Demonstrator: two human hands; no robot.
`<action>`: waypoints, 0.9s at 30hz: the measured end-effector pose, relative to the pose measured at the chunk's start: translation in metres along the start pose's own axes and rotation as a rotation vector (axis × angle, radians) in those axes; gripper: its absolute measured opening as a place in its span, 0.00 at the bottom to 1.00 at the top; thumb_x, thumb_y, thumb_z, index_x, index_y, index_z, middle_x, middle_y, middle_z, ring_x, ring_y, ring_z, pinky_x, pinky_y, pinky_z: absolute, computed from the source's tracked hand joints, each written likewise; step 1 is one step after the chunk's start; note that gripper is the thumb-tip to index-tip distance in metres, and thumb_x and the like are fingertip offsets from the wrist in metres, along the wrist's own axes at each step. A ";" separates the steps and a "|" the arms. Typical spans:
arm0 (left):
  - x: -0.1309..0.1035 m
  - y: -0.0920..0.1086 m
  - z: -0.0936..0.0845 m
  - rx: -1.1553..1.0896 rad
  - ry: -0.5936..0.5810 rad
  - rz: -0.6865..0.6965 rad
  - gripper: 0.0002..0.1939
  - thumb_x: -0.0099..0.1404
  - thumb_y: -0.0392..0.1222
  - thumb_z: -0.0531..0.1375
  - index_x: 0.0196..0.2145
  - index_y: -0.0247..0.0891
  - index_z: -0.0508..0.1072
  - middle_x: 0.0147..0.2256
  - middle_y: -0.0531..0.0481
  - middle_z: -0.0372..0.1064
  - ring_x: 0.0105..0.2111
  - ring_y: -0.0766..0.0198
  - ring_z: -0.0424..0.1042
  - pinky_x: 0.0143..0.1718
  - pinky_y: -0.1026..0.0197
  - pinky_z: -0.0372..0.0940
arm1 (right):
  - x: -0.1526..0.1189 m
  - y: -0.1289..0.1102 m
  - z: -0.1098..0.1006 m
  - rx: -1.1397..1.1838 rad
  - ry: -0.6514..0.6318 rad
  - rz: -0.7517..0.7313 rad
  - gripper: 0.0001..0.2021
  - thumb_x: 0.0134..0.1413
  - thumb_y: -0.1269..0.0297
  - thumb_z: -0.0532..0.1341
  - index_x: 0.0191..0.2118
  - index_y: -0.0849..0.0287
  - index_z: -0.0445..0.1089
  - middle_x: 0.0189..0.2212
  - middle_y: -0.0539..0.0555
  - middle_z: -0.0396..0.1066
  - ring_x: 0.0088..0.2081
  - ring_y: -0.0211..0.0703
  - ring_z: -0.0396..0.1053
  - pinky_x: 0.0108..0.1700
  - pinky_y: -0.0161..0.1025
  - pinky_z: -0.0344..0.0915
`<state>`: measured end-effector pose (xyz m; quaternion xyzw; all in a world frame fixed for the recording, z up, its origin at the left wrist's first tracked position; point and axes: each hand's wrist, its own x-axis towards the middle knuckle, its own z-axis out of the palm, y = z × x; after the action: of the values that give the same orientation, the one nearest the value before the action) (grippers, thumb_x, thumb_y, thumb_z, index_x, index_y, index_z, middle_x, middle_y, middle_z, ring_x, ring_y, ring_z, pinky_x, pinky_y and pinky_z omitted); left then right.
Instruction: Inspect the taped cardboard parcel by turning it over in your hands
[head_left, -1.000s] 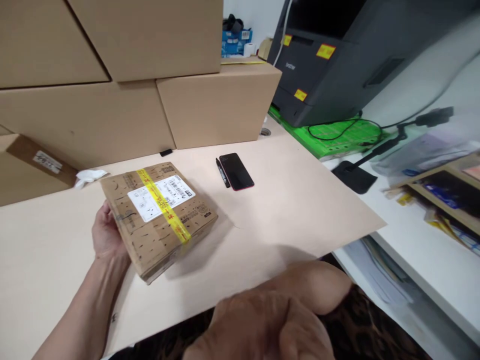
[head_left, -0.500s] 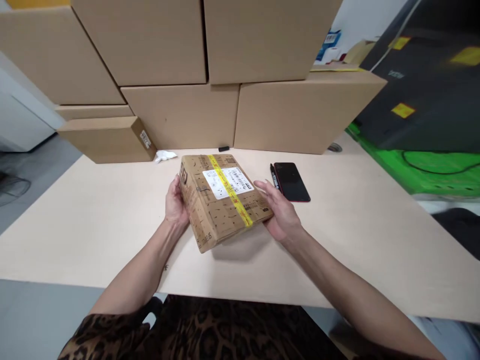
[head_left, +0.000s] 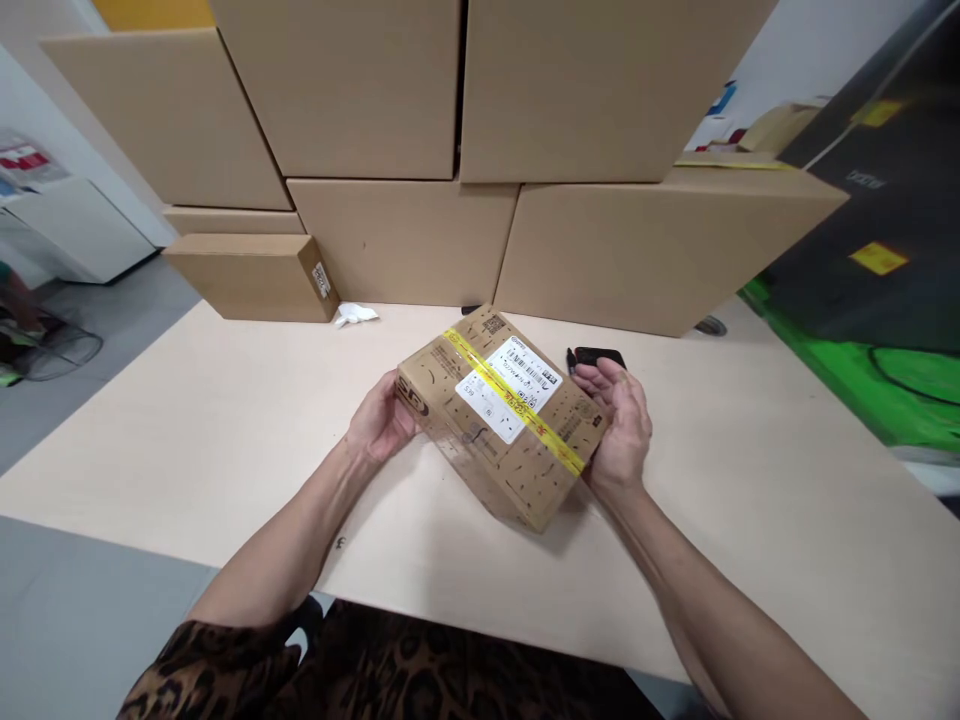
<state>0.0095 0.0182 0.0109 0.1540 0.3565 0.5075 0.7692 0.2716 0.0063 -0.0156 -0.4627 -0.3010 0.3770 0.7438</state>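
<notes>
Between my hands is a brown cardboard box (head_left: pixel 450 395), tilted above the table, with a white shipping label (head_left: pixel 491 420) and a strip of yellow tape (head_left: pixel 551 438) running across its top. My left hand (head_left: pixel 381 418) grips the box at its left corner, fingers tucked partly underneath. On the opposite side my right hand (head_left: pixel 621 425) supports the right corner, its thumb side toward the label and some fingers hidden behind the box. Just beyond that hand lies a black phone (head_left: pixel 600 356), partly covered by the fingers, with a black marker pen (head_left: pixel 571 360) beside it.
Large cardboard boxes (head_left: pixel 405 240) are stacked along the table's back edge. A smaller carton (head_left: pixel 244 275) stands at the back left, near a crumpled white tissue (head_left: pixel 356 314). A dark case with yellow stickers (head_left: pixel 862 215) rises at the right over something green (head_left: pixel 832 375).
The box has turned between my hands, its near corner swinging right, and now covers part of the small black object behind it. My right hand has shifted over the phone. The view has moved left.
</notes>
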 end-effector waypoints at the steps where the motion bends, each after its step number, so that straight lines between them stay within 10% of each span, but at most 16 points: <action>1: -0.001 0.001 0.000 -0.025 -0.002 0.045 0.09 0.72 0.36 0.59 0.43 0.34 0.79 0.35 0.46 0.84 0.29 0.59 0.82 0.32 0.58 0.79 | 0.000 0.002 0.000 -0.001 0.032 0.015 0.21 0.60 0.42 0.66 0.49 0.52 0.76 0.45 0.51 0.79 0.48 0.44 0.77 0.60 0.50 0.70; 9: -0.008 0.006 0.003 0.068 -0.071 0.328 0.12 0.69 0.40 0.67 0.48 0.35 0.83 0.44 0.43 0.85 0.41 0.61 0.83 0.44 0.63 0.78 | 0.000 0.023 -0.007 0.002 -0.053 0.351 0.26 0.56 0.37 0.67 0.51 0.50 0.76 0.47 0.49 0.81 0.51 0.51 0.79 0.54 0.53 0.78; 16: -0.010 0.003 -0.002 0.222 -0.096 0.309 0.20 0.67 0.46 0.72 0.54 0.37 0.82 0.54 0.43 0.82 0.54 0.54 0.81 0.52 0.61 0.76 | 0.001 0.003 -0.003 0.104 -0.068 -0.054 0.25 0.62 0.42 0.64 0.60 0.45 0.74 0.62 0.50 0.75 0.67 0.53 0.71 0.72 0.60 0.64; 22: -0.006 -0.006 0.001 0.124 0.035 0.043 0.25 0.77 0.57 0.60 0.60 0.36 0.77 0.55 0.38 0.81 0.59 0.46 0.78 0.60 0.48 0.74 | 0.000 -0.005 -0.002 0.043 -0.191 -0.035 0.28 0.60 0.38 0.66 0.61 0.43 0.74 0.61 0.52 0.75 0.67 0.57 0.69 0.74 0.68 0.56; 27: -0.005 -0.012 -0.003 0.171 0.125 0.403 0.24 0.67 0.52 0.72 0.57 0.47 0.75 0.48 0.51 0.82 0.47 0.60 0.81 0.55 0.59 0.75 | 0.000 -0.016 0.004 0.150 -0.220 -0.187 0.16 0.60 0.46 0.67 0.51 0.40 0.80 0.61 0.49 0.76 0.69 0.54 0.67 0.77 0.62 0.53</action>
<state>0.0142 0.0079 0.0038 0.2549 0.4071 0.6276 0.6127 0.2729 0.0038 0.0010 -0.3317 -0.3933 0.3757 0.7708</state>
